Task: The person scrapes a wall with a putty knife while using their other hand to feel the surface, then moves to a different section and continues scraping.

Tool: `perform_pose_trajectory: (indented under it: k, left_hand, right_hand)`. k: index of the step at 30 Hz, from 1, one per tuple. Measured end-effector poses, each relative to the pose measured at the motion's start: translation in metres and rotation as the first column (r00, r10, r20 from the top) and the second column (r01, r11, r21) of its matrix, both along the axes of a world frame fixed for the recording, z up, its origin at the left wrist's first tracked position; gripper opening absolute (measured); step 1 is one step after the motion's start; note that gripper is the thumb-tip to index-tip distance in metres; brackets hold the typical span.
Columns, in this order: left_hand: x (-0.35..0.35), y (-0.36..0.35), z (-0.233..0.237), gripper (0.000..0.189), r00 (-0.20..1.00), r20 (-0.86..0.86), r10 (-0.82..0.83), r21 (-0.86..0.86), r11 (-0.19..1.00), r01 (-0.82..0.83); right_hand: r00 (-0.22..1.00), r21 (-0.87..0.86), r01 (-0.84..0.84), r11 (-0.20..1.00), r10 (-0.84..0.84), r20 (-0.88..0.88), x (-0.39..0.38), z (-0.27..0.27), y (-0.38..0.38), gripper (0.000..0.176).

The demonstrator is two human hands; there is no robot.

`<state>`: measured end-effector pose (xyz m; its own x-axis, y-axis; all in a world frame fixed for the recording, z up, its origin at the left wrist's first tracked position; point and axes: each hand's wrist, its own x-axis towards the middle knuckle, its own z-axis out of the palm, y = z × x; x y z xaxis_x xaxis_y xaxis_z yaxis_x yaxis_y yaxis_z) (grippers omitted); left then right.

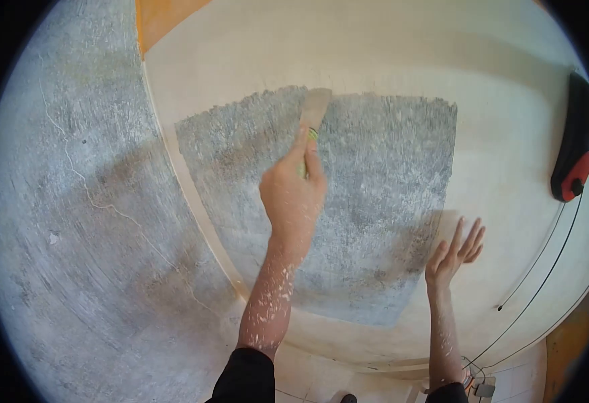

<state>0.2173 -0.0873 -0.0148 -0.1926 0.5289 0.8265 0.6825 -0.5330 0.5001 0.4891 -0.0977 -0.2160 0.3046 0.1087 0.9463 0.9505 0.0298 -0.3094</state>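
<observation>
My left hand (293,191) is wrapped around the green handle of a putty knife (316,106), its flat blade pointing up. The blade's tip lies at the upper, ragged edge of a grey scraped patch (382,174), where cream paint (348,54) begins. To the right, my right hand (454,255) holds nothing, its fingers apart and pointing up in front of the cream wall, beside the patch's lower right edge. Pale paint flakes speckle both forearms, most thickly the left one.
Left of a cream corner strip (190,191) is a bare grey wall (86,221) with a thin crack. A black and red device (576,154) hangs at the right, cords trailing below. Low down are floor tiles (509,376) and a small adapter box (485,389).
</observation>
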Motion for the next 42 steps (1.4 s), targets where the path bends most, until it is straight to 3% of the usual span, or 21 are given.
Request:
perform_pose_trajectory:
  k: [2,8,11,14,20,23,26,30,34,35,38,42]
  left_hand:
    - [-0.002,-0.004,0.003,0.032,0.998,-0.067,-0.006,-0.003,1.0,0.006]
    - [-0.003,0.005,0.0,0.032,0.998,-0.064,0.013,0.209,0.978,0.001]
    - [-0.011,-0.015,0.011,0.032,0.988,-0.15,0.033,-0.023,0.999,-0.037]
    - [-0.011,-0.009,-0.002,0.033,0.994,-0.085,-0.07,0.088,0.993,0.077]
    - [-0.007,-0.025,0.003,0.033,0.995,-0.084,-0.059,-0.032,0.998,0.056]
    - [-0.002,-0.007,0.008,0.033,0.997,-0.017,-0.081,0.062,0.995,0.082]
    - [-0.01,-0.02,0.011,0.033,0.995,-0.077,-0.066,-0.076,0.995,0.061]
    - [-0.008,-0.01,0.011,0.033,0.996,-0.07,-0.063,-0.034,0.998,0.06]
    - [-0.008,-0.017,0.013,0.033,0.995,-0.069,-0.071,-0.055,0.996,0.067]
    - [-0.008,-0.02,0.016,0.033,0.994,-0.075,-0.073,-0.056,0.996,0.069]
    - [-0.002,-0.014,0.018,0.034,0.996,-0.015,-0.087,-0.029,0.996,0.086]
    - [-0.002,-0.01,0.011,0.033,0.995,-0.1,0.022,0.057,0.998,-0.016]
  right_hand:
    - [0.985,0.081,0.068,0.994,-0.08,0.152,0.012,0.022,0.018,0.051]
    - [0.97,0.085,0.153,0.985,-0.166,0.18,0.012,0.026,0.021,0.047]
    - [0.972,0.1,0.143,0.985,-0.159,0.173,0.012,0.024,0.022,0.047]
    - [0.968,0.113,0.169,0.979,-0.186,0.17,0.015,0.03,0.022,0.047]
    - [0.968,0.081,0.173,0.982,-0.185,0.171,0.008,0.024,0.02,0.047]
    - [0.945,0.018,0.174,0.985,-0.173,0.277,0.01,0.02,0.02,0.047]
    - [0.889,-0.051,0.186,0.981,-0.146,0.435,0.007,0.016,0.018,0.048]
    - [0.82,-0.112,0.126,0.986,-0.04,0.571,-0.003,0.008,0.023,0.052]
    - [0.929,-0.076,0.153,0.985,-0.117,0.352,-0.047,-0.017,0.046,0.056]
    - [0.906,-0.03,0.152,0.988,-0.127,0.403,-0.045,-0.018,0.045,0.056]
    - [0.889,-0.117,0.146,0.982,-0.078,0.451,-0.034,-0.029,0.044,0.054]
    - [0.89,-0.081,0.11,0.991,-0.062,0.451,-0.036,-0.027,0.044,0.053]
